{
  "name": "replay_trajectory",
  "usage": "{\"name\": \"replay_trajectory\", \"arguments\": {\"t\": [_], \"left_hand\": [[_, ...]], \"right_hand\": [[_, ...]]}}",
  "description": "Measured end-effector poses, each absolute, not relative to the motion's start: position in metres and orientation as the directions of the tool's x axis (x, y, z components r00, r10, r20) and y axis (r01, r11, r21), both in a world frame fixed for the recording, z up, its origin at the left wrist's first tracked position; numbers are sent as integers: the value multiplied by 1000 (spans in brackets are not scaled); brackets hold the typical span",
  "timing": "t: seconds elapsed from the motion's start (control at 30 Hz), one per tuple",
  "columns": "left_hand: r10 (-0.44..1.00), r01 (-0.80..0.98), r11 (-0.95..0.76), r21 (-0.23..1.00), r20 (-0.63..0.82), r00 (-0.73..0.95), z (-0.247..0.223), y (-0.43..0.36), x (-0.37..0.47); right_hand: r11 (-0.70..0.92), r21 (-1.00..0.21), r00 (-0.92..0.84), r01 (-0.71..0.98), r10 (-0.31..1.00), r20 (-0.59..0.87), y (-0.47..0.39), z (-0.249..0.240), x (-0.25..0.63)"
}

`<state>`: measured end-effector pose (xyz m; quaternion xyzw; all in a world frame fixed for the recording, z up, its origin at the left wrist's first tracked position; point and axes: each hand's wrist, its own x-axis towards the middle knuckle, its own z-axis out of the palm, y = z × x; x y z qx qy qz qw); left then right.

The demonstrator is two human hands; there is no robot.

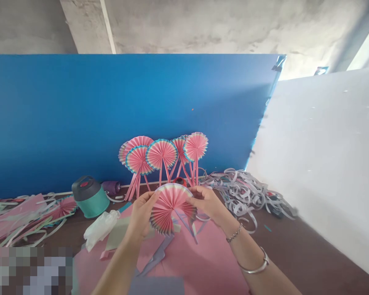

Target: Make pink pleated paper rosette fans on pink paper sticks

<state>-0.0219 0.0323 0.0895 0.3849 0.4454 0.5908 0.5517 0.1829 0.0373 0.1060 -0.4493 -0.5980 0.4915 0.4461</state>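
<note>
Spreading between both hands, a pink paper fan (169, 200) with a pale rim is the thing in the grip, held up over the bench (283, 246), its folds meeting near the middle and its lower part open. The left hand (143, 213) has its fingers closed on the fan's left edge, and the right hand (207, 201) pinches the upper right edge between thumb and fingers. A chain bracelet (234, 232) and a silver bangle (258, 269) circle the arm behind the right grip. Below the grip, pink paper (209, 262) covers the bench, with a torn purple strip (156, 260) on it. Beyond the grip, a group of finished-looking round fans (162, 155) on pink legs stands upright near the blue board (126, 94). To the left of the left grip lies a crumpled white plastic bag (101, 228), with a green tub (94, 204) with a dark lid behind it and more pink paper and strips farther left. To the right of the right grip, a heap of curled white paper strips (242, 192) spreads over the bench
</note>
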Motion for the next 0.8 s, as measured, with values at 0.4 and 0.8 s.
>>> {"name": "replay_trajectory", "arguments": {"t": [0.4,0.8], "left_hand": [[980,-403,-48,914,-35,-195,91,32,-22],[936,-223,-167,960,83,-343,85,30,-23]], "right_hand": [[29,-999,-162,27,986,24,38,105,180],[-156,-976,-237,-149,964,-118,39,94,172]]}}
